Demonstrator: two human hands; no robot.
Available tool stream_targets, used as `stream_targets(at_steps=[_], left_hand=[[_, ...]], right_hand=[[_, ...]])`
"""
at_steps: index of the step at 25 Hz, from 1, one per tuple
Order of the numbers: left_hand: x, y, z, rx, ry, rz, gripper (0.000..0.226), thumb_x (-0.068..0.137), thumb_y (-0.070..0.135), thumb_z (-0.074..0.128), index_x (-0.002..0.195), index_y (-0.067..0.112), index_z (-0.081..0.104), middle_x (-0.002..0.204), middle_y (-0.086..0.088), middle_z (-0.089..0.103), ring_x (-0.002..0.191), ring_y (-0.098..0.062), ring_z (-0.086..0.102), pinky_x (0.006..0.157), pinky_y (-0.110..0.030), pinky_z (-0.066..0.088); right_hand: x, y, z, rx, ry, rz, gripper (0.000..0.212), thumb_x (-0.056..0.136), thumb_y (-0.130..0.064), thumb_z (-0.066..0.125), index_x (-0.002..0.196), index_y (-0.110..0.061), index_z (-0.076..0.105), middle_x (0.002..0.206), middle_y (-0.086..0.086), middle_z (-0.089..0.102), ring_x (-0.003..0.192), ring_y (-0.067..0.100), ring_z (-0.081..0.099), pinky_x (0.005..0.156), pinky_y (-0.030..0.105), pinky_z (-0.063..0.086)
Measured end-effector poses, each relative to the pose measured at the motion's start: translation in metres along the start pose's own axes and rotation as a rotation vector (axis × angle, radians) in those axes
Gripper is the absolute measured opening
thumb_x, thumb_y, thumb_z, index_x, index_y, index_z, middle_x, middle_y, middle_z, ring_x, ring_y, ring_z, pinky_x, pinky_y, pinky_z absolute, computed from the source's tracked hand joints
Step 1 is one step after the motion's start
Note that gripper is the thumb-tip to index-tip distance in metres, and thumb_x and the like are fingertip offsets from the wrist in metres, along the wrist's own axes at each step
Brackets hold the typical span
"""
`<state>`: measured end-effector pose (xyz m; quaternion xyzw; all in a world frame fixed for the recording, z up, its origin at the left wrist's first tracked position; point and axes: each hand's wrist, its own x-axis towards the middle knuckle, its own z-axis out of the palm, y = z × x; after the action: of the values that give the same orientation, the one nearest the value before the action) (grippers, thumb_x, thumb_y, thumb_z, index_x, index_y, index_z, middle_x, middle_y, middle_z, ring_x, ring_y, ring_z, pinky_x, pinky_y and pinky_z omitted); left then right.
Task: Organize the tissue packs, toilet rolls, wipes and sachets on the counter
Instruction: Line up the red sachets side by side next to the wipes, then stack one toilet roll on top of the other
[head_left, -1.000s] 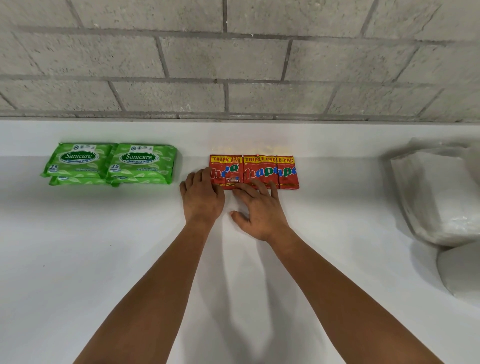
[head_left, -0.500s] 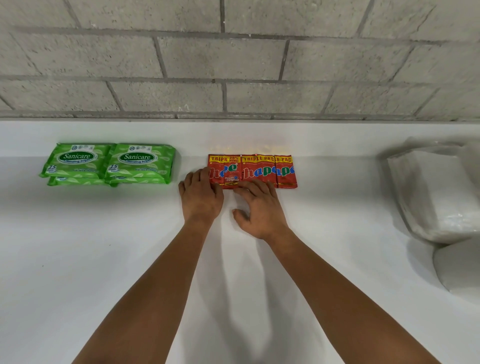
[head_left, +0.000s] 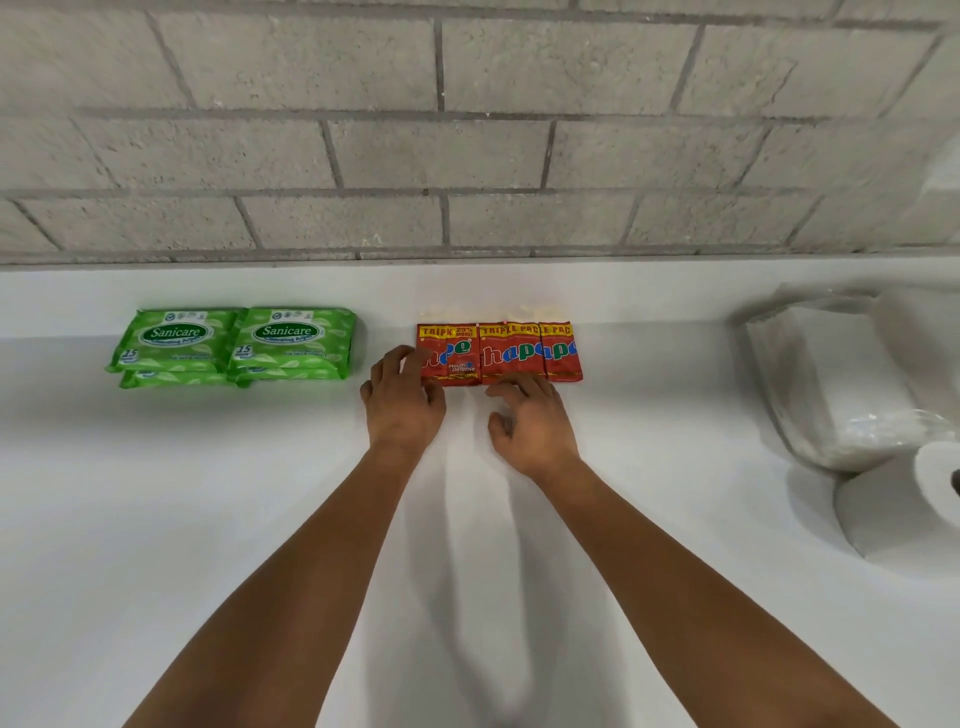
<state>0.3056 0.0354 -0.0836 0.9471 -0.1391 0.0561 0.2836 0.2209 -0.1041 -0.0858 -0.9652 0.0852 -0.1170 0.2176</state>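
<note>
Green "Sanicare" wipes packs (head_left: 234, 343) lie far left on the white counter (head_left: 156, 519). Red "hapee" "TRIPLE PACK" sachets (head_left: 498, 352) sit centre; the left hand (head_left: 402, 400) touches them as before, while the right hand (head_left: 530, 421), loosely curled, has drawn back slightly.

Bright, soft shadows, edges warped

Right hand (head_left: 532, 423) pulled back a bit from the row of red foil sachets (head_left: 498, 352); fingertips now at the row's near edge, fingers more curled than before. Left hand (head_left: 402, 397) fingertips slid slightly off the leftmost sachet's face toward its left edge. White toilet roll (head_left: 904, 499) now shows more at right.
</note>
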Motion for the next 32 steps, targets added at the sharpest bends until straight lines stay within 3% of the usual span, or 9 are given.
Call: stream_targets(at_steps=[5, 8, 12, 15, 20, 26, 32], left_hand=[[-0.012, 0.025, -0.027, -0.258, -0.061, 0.002, 0.036, 0.084, 0.015, 0.057, 0.12, 0.019, 0.061, 0.121, -0.007, 0.059, 0.103, -0.023, 0.059, 0.083, -0.027, 0.044], [-0.036, 0.044, -0.042, -0.38, -0.152, 0.023, 0.035, 0.084, 0.013, 0.057, 0.118, 0.016, 0.062, 0.114, -0.003, 0.066, 0.095, -0.019, 0.063, 0.079, -0.019, 0.04], [-0.065, 0.069, -0.055, -0.443, -0.281, 0.082, 0.031, 0.085, 0.012, 0.057, 0.114, 0.019, 0.061, 0.11, 0.002, 0.061, 0.078, -0.017, 0.061, 0.082, -0.027, 0.047], [-0.082, 0.088, -0.064, -0.498, -0.309, 0.129, 0.028, 0.085, 0.012, 0.058, 0.112, 0.021, 0.062, 0.104, 0.007, 0.058, 0.07, -0.014, 0.056, 0.079, -0.028, 0.048], [-0.116, 0.121, -0.064, -0.592, -0.362, 0.212, 0.026, 0.086, 0.014, 0.06, 0.11, 0.023, 0.062, 0.1, 0.011, 0.057, 0.065, -0.006, 0.054, 0.071, -0.022, 0.042], [-0.136, 0.146, -0.055, -0.597, -0.421, 0.263, 0.027, 0.087, 0.016, 0.061, 0.113, 0.025, 0.061, 0.099, 0.012, 0.056, 0.066, -0.003, 0.056, 0.072, -0.021, 0.042], [-0.145, 0.184, -0.032, -0.572, -0.456, 0.284, 0.028, 0.087, 0.017, 0.06, 0.114, 0.026, 0.06, 0.101, 0.012, 0.057, 0.065, -0.004, 0.057, 0.066, -0.017, 0.041]], right_hand=[[-0.019, -0.014, -0.022, 0.325, 0.161, 0.132, 0.032, 0.082, -0.015, 0.062, 0.114, -0.015, 0.061, 0.124, 0.003, 0.057, 0.115, 0.021, 0.05, 0.093, 0.028, 0.042], [-0.039, -0.019, -0.042, 0.483, 0.185, 0.224, 0.029, 0.083, -0.011, 0.062, 0.112, -0.013, 0.061, 0.114, 0.002, 0.061, 0.102, 0.016, 0.054, 0.082, 0.023, 0.041], [-0.067, -0.016, -0.072, 0.555, 0.233, 0.283, 0.027, 0.083, -0.01, 0.062, 0.109, -0.018, 0.061, 0.1, -0.006, 0.059, 0.091, 0.012, 0.052, 0.079, 0.022, 0.042], [-0.092, -0.014, -0.089, 0.57, 0.279, 0.322, 0.027, 0.083, -0.01, 0.061, 0.108, -0.021, 0.061, 0.096, -0.008, 0.059, 0.087, 0.01, 0.052, 0.072, 0.014, 0.038], [-0.145, -0.005, -0.112, 0.63, 0.426, 0.379, 0.026, 0.083, -0.007, 0.059, 0.104, -0.022, 0.061, 0.088, -0.015, 0.057, 0.079, -0.005, 0.053, 0.064, 0.003, 0.039], [-0.177, 0.017, -0.137, 0.657, 0.531, 0.421, 0.026, 0.083, -0.008, 0.058, 0.101, -0.026, 0.059, 0.091, -0.011, 0.058, 0.085, 0.011, 0.055, 0.063, 0.002, 0.04], [-0.193, 0.056, -0.159, 0.635, 0.595, 0.451, 0.026, 0.083, -0.007, 0.058, 0.101, -0.026, 0.059, 0.09, -0.012, 0.058, 0.086, 0.015, 0.055, 0.063, 0.001, 0.04]])
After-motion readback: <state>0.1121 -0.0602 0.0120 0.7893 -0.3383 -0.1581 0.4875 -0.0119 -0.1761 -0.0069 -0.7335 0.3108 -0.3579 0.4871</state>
